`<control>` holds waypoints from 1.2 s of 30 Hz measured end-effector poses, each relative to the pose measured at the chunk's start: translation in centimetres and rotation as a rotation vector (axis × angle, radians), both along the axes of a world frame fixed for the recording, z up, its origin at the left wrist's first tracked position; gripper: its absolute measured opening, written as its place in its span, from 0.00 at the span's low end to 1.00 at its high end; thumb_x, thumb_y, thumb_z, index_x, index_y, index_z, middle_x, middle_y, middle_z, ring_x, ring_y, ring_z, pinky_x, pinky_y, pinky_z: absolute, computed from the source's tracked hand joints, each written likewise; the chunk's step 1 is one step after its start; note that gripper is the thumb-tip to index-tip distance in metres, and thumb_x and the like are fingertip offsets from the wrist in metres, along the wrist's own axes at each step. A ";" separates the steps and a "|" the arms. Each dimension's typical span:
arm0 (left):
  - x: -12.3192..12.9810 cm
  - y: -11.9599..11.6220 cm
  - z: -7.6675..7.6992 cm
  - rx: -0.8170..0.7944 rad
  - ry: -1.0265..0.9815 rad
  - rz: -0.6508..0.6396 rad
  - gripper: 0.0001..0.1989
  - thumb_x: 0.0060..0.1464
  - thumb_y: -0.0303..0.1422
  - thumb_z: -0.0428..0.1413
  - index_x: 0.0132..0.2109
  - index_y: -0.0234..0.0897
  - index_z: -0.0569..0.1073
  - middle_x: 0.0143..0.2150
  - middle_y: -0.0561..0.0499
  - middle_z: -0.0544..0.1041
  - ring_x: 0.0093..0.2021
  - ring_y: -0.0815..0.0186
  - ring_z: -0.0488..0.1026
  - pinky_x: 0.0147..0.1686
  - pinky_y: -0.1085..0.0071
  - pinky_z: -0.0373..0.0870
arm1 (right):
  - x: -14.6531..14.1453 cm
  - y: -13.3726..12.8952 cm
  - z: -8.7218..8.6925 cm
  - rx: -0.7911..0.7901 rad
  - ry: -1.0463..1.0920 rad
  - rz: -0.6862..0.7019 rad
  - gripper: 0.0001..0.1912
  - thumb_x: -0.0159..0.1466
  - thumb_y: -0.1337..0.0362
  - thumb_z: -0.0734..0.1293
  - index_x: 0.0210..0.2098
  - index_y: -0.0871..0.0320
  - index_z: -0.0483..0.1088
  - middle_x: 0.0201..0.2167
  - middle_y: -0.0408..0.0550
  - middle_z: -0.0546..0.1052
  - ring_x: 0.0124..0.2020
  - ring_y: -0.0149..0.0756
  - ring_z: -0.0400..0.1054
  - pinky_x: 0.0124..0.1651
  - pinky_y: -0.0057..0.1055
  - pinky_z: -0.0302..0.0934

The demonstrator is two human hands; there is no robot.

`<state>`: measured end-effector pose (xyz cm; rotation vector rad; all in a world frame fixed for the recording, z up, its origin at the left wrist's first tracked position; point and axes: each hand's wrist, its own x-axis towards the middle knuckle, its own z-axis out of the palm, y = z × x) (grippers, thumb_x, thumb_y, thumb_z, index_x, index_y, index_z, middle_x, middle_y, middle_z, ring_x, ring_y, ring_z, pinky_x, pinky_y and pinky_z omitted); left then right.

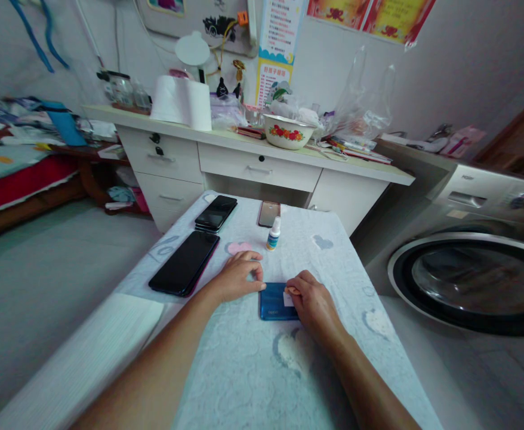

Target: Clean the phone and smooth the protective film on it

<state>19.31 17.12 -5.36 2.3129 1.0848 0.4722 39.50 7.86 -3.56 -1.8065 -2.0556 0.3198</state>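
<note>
A blue phone lies back up on the cloth-covered table, with a white label on it. My left hand rests at its upper left corner; the thumb touches the edge and the curved fingers stand apart, holding nothing. Over the right part of the phone, my right hand is closed on a small orange piece, pressed at the label; its kind is unclear. The phone's right side is hidden under this hand. Beyond the hands stands a small white spray bottle with a blue and orange label.
Black-screened phones lie along the table's left side, with a phone stack farther back. Another phone lies behind the bottle. A white desk stands at the far end, and a washing machine at the right.
</note>
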 end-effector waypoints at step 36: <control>0.0 0.0 0.1 0.008 0.020 -0.005 0.08 0.46 0.39 0.59 0.31 0.41 0.73 0.56 0.50 0.67 0.60 0.55 0.59 0.58 0.57 0.55 | 1.4 -0.2 0.4 -0.005 -0.008 0.027 0.07 0.60 0.72 0.61 0.34 0.57 0.70 0.34 0.45 0.69 0.34 0.30 0.65 0.38 0.25 0.54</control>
